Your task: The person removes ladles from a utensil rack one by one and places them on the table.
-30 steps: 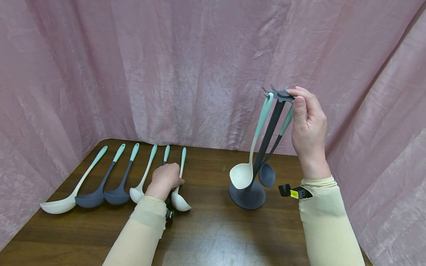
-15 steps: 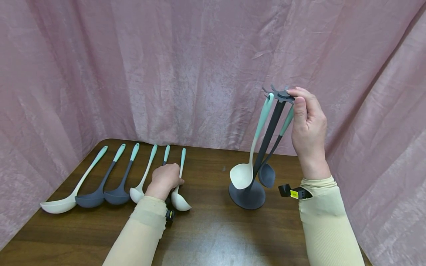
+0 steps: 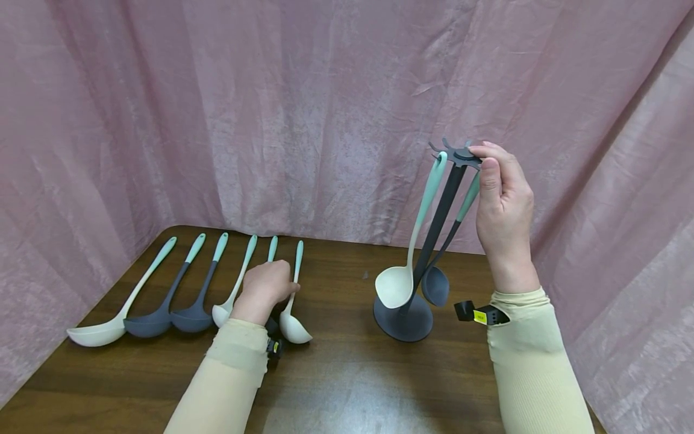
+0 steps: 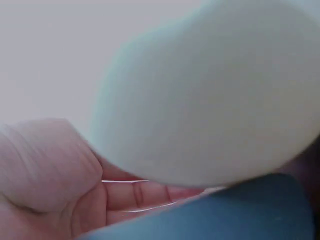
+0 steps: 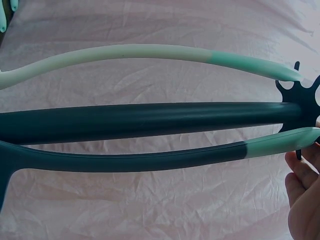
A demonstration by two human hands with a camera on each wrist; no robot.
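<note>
In the head view, my left hand (image 3: 265, 288) reaches over the right end of a row of ladles. Its thumb and fingers pinch the shaft of the rightmost white ladle (image 3: 294, 328), which lies on the table. Beneath that hand, a dark grey ladle with a mint handle (image 3: 273, 248) is mostly hidden. The white bowl (image 4: 210, 100) fills the left wrist view, above a dark bowl (image 4: 220, 215). My right hand (image 3: 505, 217) holds the hooked top of a dark utensil stand (image 3: 403, 319). A white ladle (image 3: 394, 286) and a dark grey ladle (image 3: 435, 286) hang from it.
Further left on the wooden table (image 3: 347, 374) lie a white ladle (image 3: 252, 248), two dark grey ladles (image 3: 192, 316) and another white ladle (image 3: 100, 333), handles pointing away. Pink curtains (image 3: 347, 120) surround the table at the back and sides.
My left hand has shifted slightly up and away along the ladle's shaft. My right hand, the stand and its hanging ladles stay in place.
</note>
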